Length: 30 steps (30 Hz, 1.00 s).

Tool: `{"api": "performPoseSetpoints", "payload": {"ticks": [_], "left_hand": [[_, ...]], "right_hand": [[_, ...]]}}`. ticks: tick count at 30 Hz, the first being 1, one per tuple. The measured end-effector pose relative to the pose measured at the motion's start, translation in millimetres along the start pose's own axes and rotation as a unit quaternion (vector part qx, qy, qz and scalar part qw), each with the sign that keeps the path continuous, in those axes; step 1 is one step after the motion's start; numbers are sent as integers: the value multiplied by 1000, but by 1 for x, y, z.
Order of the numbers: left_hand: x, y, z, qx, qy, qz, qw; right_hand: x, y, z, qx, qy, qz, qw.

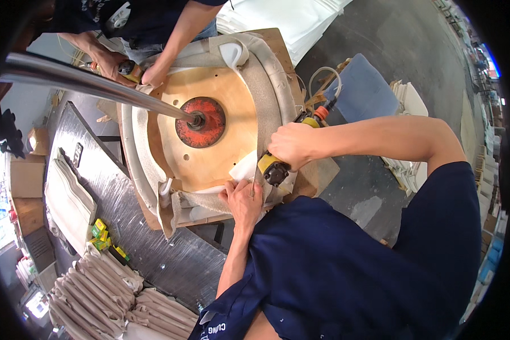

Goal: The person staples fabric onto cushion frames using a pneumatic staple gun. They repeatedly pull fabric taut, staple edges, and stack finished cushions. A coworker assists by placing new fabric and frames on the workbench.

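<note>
My right hand [293, 146] is wrapped round a yellow and black air staple gun [274, 170], with an orange fitting and a hose at its rear. Its head is over the near right rim of a round upholstered cushion [276, 93] with a wooden base board [232, 93] facing up. Beside the gun, my left hand [243, 203] pinches the light fabric [209, 199] at the near edge; a thin metal piece shows by its fingers. A red disc [208, 131] on a steel rod [107, 89] rests on the board's middle. Fabric flaps [170, 209] hang loose at the near left.
Across the cushion, a co-worker's hands [110, 63] hold another yellow staple gun [130, 71] at the far left rim. A dark table [153, 243] on the left bears folded fabric stacks [90, 289] and small yellow-green boxes [100, 233]. A blue translucent sheet [361, 90] stands at the right.
</note>
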<state>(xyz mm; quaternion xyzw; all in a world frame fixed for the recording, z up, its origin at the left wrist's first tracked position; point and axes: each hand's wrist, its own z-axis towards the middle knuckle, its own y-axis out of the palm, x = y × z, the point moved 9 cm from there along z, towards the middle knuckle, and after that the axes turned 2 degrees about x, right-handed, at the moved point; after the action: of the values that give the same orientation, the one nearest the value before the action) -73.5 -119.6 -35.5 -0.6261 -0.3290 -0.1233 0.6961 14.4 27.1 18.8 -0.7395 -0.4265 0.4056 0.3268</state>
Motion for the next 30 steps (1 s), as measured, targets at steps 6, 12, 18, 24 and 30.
{"api": "performPoseSetpoints", "payload": {"ticks": [6, 12, 18, 24, 30], "left_hand": [[4, -2, 12, 20, 14, 10, 1000], [3, -4, 11, 27, 23, 6, 999], [3, -8, 16, -2, 16, 0, 1000], [6, -12, 53, -143, 16, 37, 989], [114, 29, 184, -29, 180, 3, 983]], "right_hand": [[8, -8, 6, 13, 28, 15, 999], [13, -4, 7, 25, 86, 65, 994], [127, -59, 20, 69, 148, 236, 958], [230, -139, 58, 85, 211, 221, 948], [262, -118, 90, 29, 222, 258, 940]]}}
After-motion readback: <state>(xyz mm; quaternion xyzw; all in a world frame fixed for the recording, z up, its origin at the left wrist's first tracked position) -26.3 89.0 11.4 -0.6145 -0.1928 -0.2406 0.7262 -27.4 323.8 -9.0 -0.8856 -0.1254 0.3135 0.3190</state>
